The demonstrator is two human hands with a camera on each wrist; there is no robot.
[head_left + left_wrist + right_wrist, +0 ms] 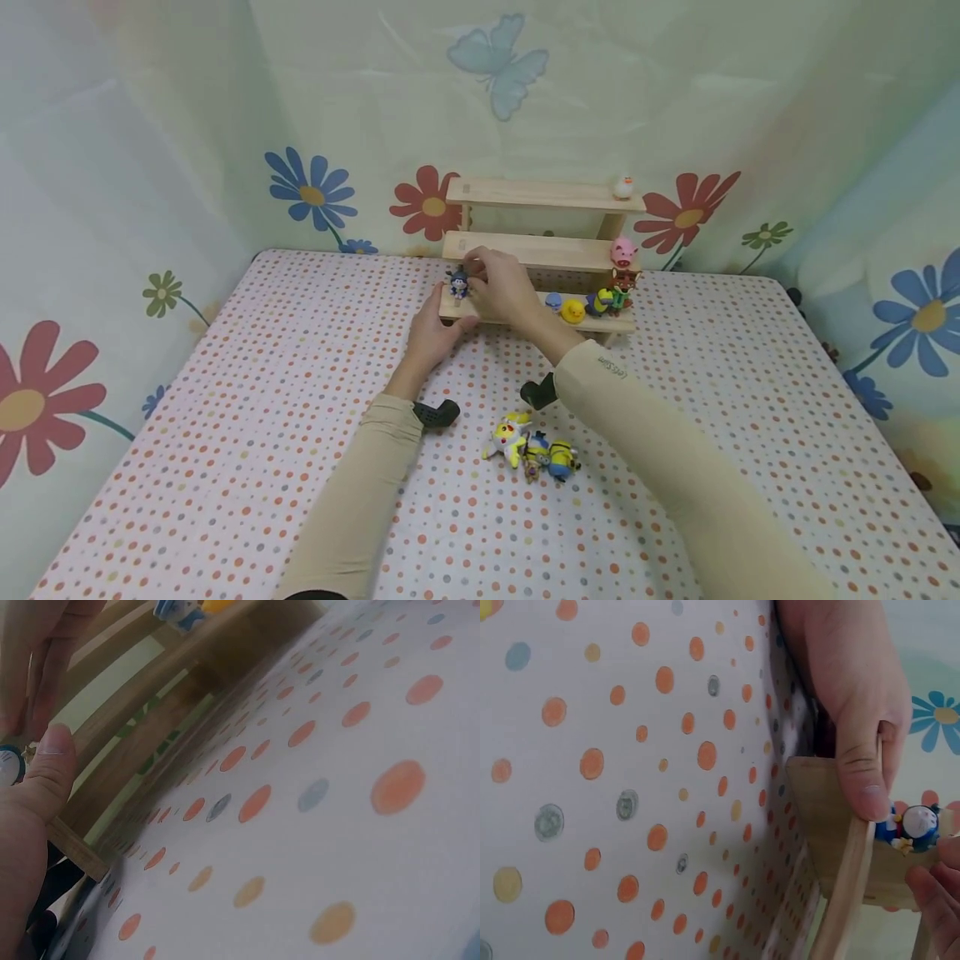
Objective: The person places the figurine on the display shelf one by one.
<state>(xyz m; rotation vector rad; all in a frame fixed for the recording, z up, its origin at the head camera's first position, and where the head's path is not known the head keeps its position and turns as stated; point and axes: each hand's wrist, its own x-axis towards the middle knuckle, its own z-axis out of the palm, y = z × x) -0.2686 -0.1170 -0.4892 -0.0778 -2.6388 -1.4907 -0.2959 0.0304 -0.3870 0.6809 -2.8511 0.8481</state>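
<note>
At the left end of the three-tier wooden shelf (540,250), a small blue figurine with a white face (458,283) stands upright on the lowest board. My left hand (432,327) grips that board's end, its thumb (866,784) along the front edge close to the figurine's base. Fingertips of my right hand (501,282) pinch the figurine near its head from the right side; the right wrist view catches only part of these fingers (937,889). In the left wrist view the figurine (9,766) peeks out behind the left thumb.
Farther right on the lowest board are a blue figure (553,301), a yellow duck (573,312), a minion (599,302) and a fox figure (620,296). A pink pig (622,252) and a white bird (623,188) occupy the upper boards. Several toys, including a minion (561,461), lie on the dotted cloth (300,375).
</note>
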